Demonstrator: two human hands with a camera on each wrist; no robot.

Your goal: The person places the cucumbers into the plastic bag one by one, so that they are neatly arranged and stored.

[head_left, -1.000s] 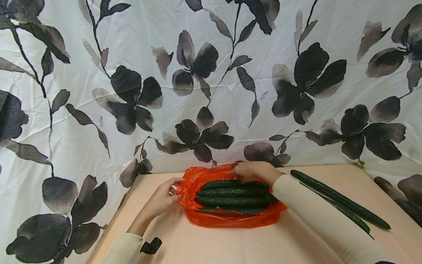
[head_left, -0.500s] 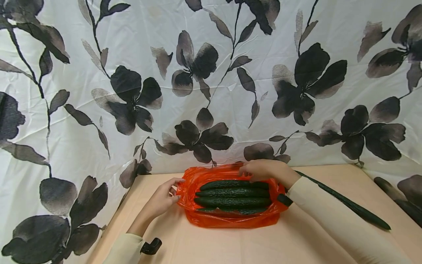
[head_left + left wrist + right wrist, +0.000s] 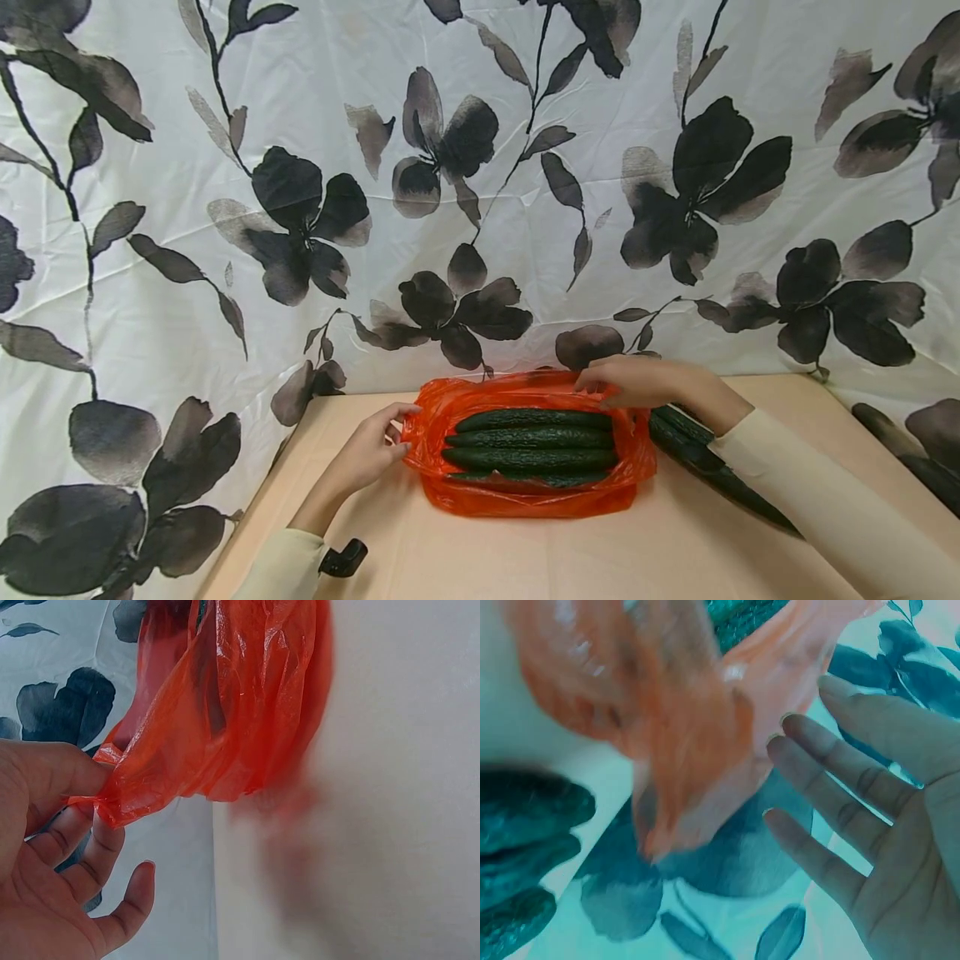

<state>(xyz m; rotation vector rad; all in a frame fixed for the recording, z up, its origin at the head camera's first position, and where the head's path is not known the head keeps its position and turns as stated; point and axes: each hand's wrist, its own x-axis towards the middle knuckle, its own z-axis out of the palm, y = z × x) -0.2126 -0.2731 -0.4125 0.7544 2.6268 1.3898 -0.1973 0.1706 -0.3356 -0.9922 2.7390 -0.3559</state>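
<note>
An orange plastic bag lies open on the beige table with several dark green cucumbers side by side in it. My left hand pinches the bag's left edge between thumb and forefinger; the left wrist view shows that pinch on the bunched bag. My right hand hovers at the bag's far right rim with straight fingers that hold nothing, the bag just beside them. Loose long cucumbers lie right of the bag, partly under my right forearm.
A white cloth with black flowers hangs right behind the table and drapes past its left and right edges. A small black device sits at my left wrist. Bare tabletop lies in front of the bag.
My right hand has slid right, from on top of the bagged cucumbers to the bag's far right rim, and its forearm now covers more of the loose cucumbers. The left hand has kept its pinch.
</note>
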